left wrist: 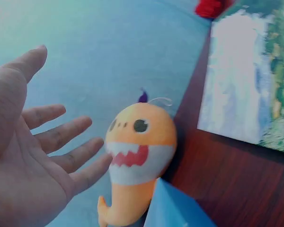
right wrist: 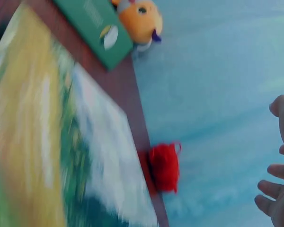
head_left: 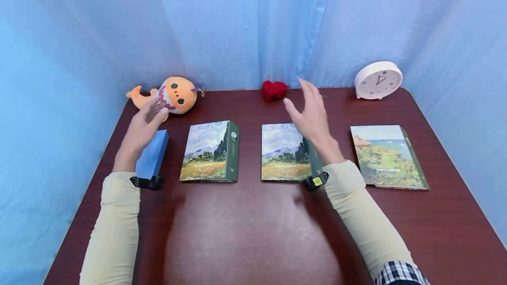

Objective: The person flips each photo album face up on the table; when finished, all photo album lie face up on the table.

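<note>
My left hand [head_left: 141, 129] hovers above a blue box [head_left: 153, 155] at the left, its fingers spread and nothing in them. Behind that hand lies an orange plush shark [head_left: 180, 93], also seen in the left wrist view. My right hand [head_left: 313, 115] is raised over a photo album [head_left: 283, 153] with a landscape painting on its cover, fingers extended and holding nothing. It partly hides that album's right side. Between the hands lies a similar photo album [head_left: 206, 153] with a green spine. Another photo album [head_left: 386, 157], showing a seaside garden, lies at the right.
A red fuzzy object [head_left: 274, 90] sits at the back edge of the dark wooden table [head_left: 253, 232]. A round white clock [head_left: 379, 80] stands at the back right. Blue curtains [head_left: 214, 25] hang behind and at both sides of the table.
</note>
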A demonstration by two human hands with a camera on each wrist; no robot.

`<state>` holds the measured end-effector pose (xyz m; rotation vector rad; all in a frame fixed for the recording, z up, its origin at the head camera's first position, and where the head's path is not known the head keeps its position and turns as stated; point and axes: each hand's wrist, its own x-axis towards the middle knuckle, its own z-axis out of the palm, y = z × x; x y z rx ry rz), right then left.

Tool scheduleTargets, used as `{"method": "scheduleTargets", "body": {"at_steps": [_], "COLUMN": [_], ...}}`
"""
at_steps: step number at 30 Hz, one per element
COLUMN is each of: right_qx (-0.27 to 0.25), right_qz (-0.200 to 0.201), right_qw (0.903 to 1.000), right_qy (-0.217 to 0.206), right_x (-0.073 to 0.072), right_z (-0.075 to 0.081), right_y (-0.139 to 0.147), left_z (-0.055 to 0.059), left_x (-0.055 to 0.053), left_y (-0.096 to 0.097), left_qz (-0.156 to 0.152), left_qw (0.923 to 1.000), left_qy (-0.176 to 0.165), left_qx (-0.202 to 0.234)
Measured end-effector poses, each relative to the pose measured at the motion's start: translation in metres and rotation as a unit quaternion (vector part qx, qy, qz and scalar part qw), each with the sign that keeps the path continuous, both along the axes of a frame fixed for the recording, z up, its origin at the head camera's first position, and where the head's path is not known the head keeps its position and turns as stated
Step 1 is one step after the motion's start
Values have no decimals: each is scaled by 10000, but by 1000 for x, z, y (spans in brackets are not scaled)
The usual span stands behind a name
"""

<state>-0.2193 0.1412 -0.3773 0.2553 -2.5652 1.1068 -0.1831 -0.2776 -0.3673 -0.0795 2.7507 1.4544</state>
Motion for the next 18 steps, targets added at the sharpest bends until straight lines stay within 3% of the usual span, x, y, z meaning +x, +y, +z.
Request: {"method": "scheduleTargets", "body": {"at_steps": [5,11,15,18], "right_qx": [-739,-1043,-1092,-1190], "right_qz": [499,946,1190,1421], "right_qw": [9954,9897,9868,9823], "right_qy": [357,252,-78,-258], "right_x": [-12,-20,-20,-16], "right_z": [5,-3,-14,-22], "right_y": [-42,-89,-119,-140], "left_z": [6,2,-8,-20], "left_x": [5,14,23,29], "left_y": [-23,-53,-71,-84], "left_qz": [349,299,347,469], "left_qw": [9927,9617,9565,9640], "left_qy": [260,594,532,350], "left_qx": [1122,2660,2847,2595]}}
